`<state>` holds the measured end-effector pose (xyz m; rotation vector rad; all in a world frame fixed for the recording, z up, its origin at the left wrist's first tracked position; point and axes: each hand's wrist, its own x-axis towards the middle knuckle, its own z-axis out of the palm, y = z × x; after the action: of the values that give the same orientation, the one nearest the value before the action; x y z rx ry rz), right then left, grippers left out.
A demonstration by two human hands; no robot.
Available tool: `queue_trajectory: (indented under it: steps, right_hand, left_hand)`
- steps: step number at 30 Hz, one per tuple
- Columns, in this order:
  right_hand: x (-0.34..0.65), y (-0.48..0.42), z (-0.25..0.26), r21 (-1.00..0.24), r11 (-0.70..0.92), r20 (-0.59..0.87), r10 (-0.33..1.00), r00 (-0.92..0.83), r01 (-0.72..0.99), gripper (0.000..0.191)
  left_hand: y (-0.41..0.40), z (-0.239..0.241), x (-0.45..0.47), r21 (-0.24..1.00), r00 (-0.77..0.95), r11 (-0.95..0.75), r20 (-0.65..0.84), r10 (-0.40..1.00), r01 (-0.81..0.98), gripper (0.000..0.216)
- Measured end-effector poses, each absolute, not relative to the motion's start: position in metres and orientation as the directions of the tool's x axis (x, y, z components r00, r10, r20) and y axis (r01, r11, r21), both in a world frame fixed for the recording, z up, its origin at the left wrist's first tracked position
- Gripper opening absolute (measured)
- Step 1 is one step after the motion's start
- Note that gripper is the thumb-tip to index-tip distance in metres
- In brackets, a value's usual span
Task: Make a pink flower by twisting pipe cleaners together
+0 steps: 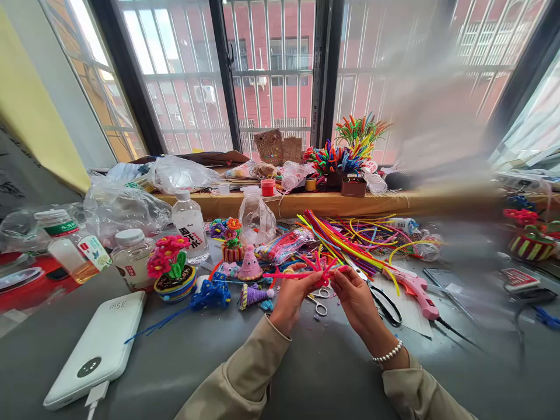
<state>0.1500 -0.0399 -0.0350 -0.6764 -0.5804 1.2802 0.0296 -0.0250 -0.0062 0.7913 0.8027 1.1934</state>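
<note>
A red pipe-cleaner shape (318,269) is held just above the grey table (306,373), between both hands, in front of the loose pile of coloured pipe cleaners (345,236); the left hand (292,296) is closed on its left end, finger and thumb pinched together on the stem, while the fingers of the right hand (355,293) are clamped on the bunched, spiky part at the middle. The piece is judged very light, soft in its fuzz yet wiry at the core — it is likely to bend wherever it is pressed and to keep that bend; a grip close to the twist is therefore thought safest, since the free tips are expected to flop or splay if taken far out. Little slip is expected, the pile being grippy.

Room for moving is narrow: small scissors (318,303) lie just beneath the hands, larger black-handled scissors (385,303) just to the right, and a pink glue gun (415,289) beyond them with its cord trailing; finished pieces — a purple cone (250,265) and a blue figure (212,294) — are crowded on the left, near a flower pot (172,274) and bottles. Open table is found only toward the near edge, between the sleeves, beside the white power bank (98,347); the right side of the view is blurred and cannot be read.
</note>
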Motion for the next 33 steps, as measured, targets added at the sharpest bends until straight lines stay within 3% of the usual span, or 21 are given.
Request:
queue_trajectory:
  steps: [14, 21, 26, 33]
  right_hand:
    - [0.153, -0.041, -0.034, -0.861, 0.301, 0.211, 0.945, 0.252, -0.409, 0.018]
    - [0.153, -0.046, -0.035, -0.901, 0.422, 0.356, 0.85, 0.389, -0.097, 0.015]
    - [0.152, -0.049, -0.035, -0.884, 0.455, 0.456, 0.786, 0.418, 0.109, 0.013]
    - [0.154, -0.051, -0.034, -0.803, 0.516, 0.592, 0.752, 0.291, 0.299, 0.01]
  left_hand:
    - [-0.025, -0.005, 0.03, 0.858, 0.197, 0.237, -0.162, 0.967, -0.456, 0.046]
    - [-0.025, -0.011, 0.03, 0.847, 0.218, 0.214, -0.119, 0.969, -0.487, 0.042]
    - [-0.024, -0.012, 0.031, 0.845, 0.207, 0.212, -0.123, 0.971, -0.49, 0.043]
    - [-0.026, -0.011, 0.03, 0.871, 0.196, 0.169, -0.086, 0.977, -0.462, 0.035]
